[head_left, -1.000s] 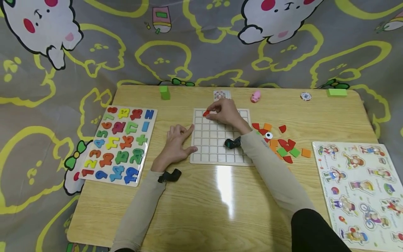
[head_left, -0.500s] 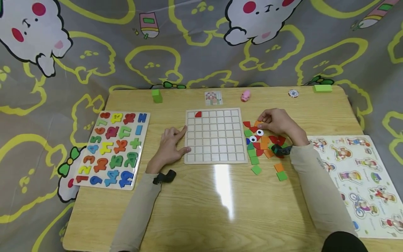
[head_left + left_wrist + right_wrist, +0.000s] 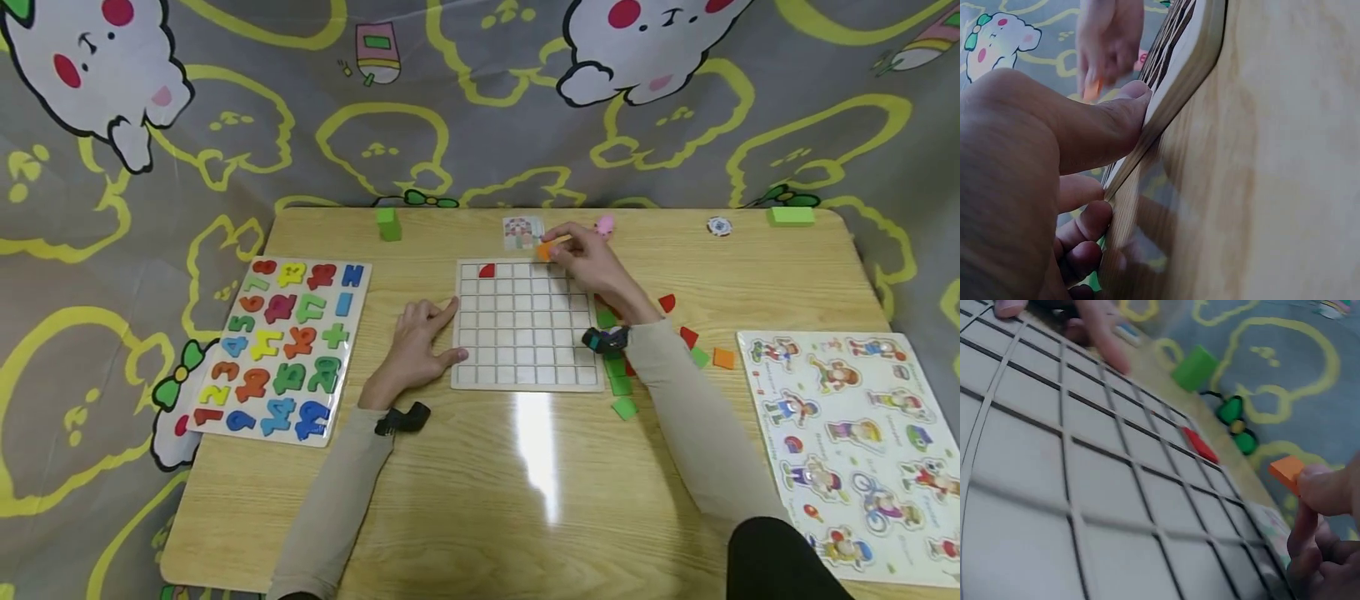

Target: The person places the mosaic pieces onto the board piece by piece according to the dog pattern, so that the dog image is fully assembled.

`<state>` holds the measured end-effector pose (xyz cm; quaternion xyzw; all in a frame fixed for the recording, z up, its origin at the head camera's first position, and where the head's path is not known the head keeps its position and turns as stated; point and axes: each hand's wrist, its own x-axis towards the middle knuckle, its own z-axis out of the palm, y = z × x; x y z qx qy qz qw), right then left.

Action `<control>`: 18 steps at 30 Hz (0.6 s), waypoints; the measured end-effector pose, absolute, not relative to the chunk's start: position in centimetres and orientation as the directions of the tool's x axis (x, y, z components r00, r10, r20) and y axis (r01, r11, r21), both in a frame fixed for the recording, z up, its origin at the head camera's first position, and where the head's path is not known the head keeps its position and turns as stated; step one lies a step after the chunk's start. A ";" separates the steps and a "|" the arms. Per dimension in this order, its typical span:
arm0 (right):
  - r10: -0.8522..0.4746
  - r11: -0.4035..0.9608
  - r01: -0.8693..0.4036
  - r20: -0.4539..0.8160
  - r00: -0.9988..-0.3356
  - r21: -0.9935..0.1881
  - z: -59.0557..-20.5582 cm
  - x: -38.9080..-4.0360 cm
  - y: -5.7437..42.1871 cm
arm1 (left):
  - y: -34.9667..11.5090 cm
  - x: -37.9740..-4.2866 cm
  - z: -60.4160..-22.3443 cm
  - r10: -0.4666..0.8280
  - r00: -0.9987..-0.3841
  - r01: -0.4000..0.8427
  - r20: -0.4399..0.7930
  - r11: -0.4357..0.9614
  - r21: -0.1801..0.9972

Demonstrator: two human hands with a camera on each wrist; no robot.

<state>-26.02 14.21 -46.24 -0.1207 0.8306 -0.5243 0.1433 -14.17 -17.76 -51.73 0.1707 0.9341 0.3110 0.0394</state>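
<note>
In the head view my right hand [image 3: 592, 265] pinches an orange square tile [image 3: 546, 251] over the far edge of a white grid board [image 3: 517, 333]. The right wrist view shows this orange tile [image 3: 1287, 472] between thumb and fingers, raised above the board. A red quarter-round tile [image 3: 487, 271] sits in a cell of the far row, near the left corner. My left hand [image 3: 417, 343] touches the board's left edge with thumb and index finger spread apart. In the left wrist view its thumb [image 3: 1110, 122] rests on the wooden rim.
Loose green tiles [image 3: 621, 386] and red tiles [image 3: 688, 337] lie right of the board, partly hidden by my right forearm. Behind the board are a picture card [image 3: 520, 232] and a pink pig figure [image 3: 604, 225]. A number puzzle [image 3: 288, 350] stands left, a figure puzzle [image 3: 847, 442] right.
The right hand let go of the red tile on the board, reached to the loose tiles on the right, and came back with an orange one. The left hand stays at the board's edge.
</note>
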 end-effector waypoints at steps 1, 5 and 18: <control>-0.356 0.436 -0.065 -0.105 -0.929 -0.898 -47.0 -26.4 12.9 | -17.8 -14.2 -51.7 0.343 -0.939 0.294 0.032 0.749 0.594; -0.375 0.558 -0.191 -0.040 -0.926 -0.808 -48.3 -26.8 9.2 | -17.4 -14.2 -51.4 0.353 -0.935 0.296 0.019 0.751 0.591; -0.451 0.577 -0.365 0.087 -0.888 -0.731 -49.2 -26.7 8.4 | -17.8 -14.3 -51.4 0.342 -0.940 0.277 0.000 0.762 0.585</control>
